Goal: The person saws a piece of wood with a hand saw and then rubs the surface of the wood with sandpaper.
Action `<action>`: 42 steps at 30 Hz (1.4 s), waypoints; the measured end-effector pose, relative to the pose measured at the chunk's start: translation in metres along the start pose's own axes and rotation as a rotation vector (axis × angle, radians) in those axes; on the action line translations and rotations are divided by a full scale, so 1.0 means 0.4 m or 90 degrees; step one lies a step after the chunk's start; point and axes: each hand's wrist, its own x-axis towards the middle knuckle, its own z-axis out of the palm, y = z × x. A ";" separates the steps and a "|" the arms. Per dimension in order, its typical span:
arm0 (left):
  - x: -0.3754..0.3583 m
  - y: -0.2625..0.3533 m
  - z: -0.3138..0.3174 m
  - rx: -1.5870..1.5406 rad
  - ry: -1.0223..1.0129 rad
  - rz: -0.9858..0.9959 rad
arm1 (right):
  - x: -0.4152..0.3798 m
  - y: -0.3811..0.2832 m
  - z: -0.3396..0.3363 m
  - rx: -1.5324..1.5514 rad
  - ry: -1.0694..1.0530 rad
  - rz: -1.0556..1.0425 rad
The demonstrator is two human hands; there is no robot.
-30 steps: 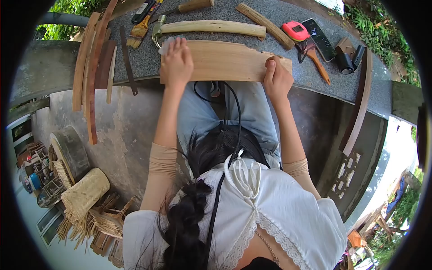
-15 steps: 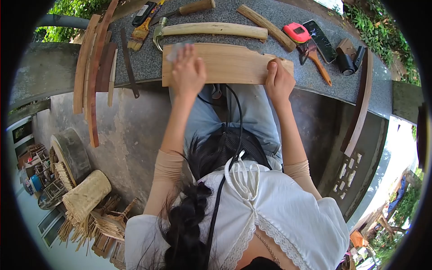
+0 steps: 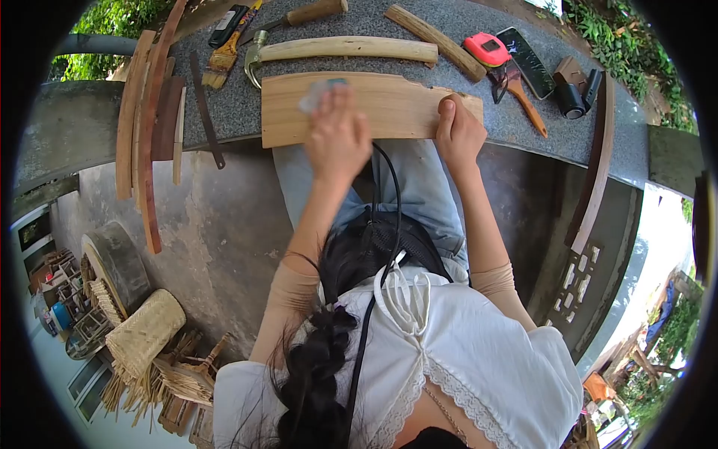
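Note:
A pale wooden board lies across the near edge of the stone table, over my lap. My left hand is on the board's left half, its fingers pressing a small grey and bluish sheet flat against the wood; motion blurs the sheet, and I cannot tell its exact kind. At the board's right end, my right hand grips the near edge, thumb on top and fingers curled. The board's far edge is rough and chipped near that hand. Just beyond the board lies a hammer with a pale wooden handle.
The stone table also bears paintbrushes, a saw blade, a wooden stick, a red tape measure and a phone. Wooden strips overhang the left edge; another strip overhangs the right.
My left hand has slid to the right along the board with the grey sheet under its fingers. My right hand keeps its grip at the right end.

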 end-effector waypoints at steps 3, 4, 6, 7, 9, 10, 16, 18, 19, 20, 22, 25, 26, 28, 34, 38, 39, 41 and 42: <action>-0.041 0.137 0.019 -0.139 -0.020 0.095 | -0.004 0.001 -0.002 0.010 0.003 -0.011; -0.045 0.126 0.017 -0.158 -0.035 0.110 | -0.007 0.002 -0.001 0.007 0.011 -0.008; -0.035 0.048 -0.013 -0.116 -0.040 0.094 | -0.004 0.003 0.002 0.006 0.015 -0.005; -0.033 -0.024 -0.030 -0.088 -0.024 0.049 | -0.003 0.003 0.004 0.017 0.015 -0.012; -0.043 -0.135 -0.056 -0.015 -0.022 -0.022 | -0.004 0.007 0.010 0.022 0.022 -0.001; -0.054 -0.165 -0.052 0.024 0.005 -0.050 | -0.005 0.008 0.011 0.024 0.028 -0.004; -0.073 0.149 0.009 -0.146 -0.002 0.110 | -0.006 0.000 0.005 0.029 0.041 0.001; -0.065 0.134 0.006 -0.145 -0.013 0.114 | -0.005 0.006 0.005 0.026 0.045 -0.004; -0.063 0.109 -0.001 -0.138 -0.030 0.121 | -0.007 0.005 0.010 0.030 0.049 -0.002; -0.059 0.062 -0.015 -0.115 -0.020 0.078 | -0.007 0.004 0.011 0.035 0.045 -0.003; -0.061 -0.051 -0.066 -0.051 -0.017 -0.058 | -0.006 0.008 0.011 0.036 0.051 -0.012; -0.093 -0.177 -0.061 -0.006 0.045 -0.092 | -0.008 0.008 0.011 0.034 0.051 -0.009; -0.093 -0.152 -0.059 -0.005 0.041 -0.085 | -0.012 0.006 0.014 0.034 0.049 -0.006; -0.073 -0.075 -0.039 -0.018 0.064 -0.007 | -0.009 0.005 0.016 0.024 0.065 -0.004; -0.078 0.010 -0.031 -0.186 -0.033 0.103 | -0.007 0.001 0.013 0.000 0.059 -0.003; -0.115 -0.198 -0.090 -0.044 0.023 0.004 | -0.009 -0.004 0.012 -0.007 0.053 0.002; -0.123 -0.218 -0.092 -0.030 0.053 -0.030 | -0.008 -0.005 0.011 -0.004 0.057 0.000; -0.124 -0.171 -0.068 -0.037 0.036 0.013 | -0.007 -0.004 0.013 -0.002 0.060 -0.002; -0.112 -0.122 -0.059 -0.046 0.021 0.057 | -0.007 -0.004 0.014 0.001 0.063 -0.005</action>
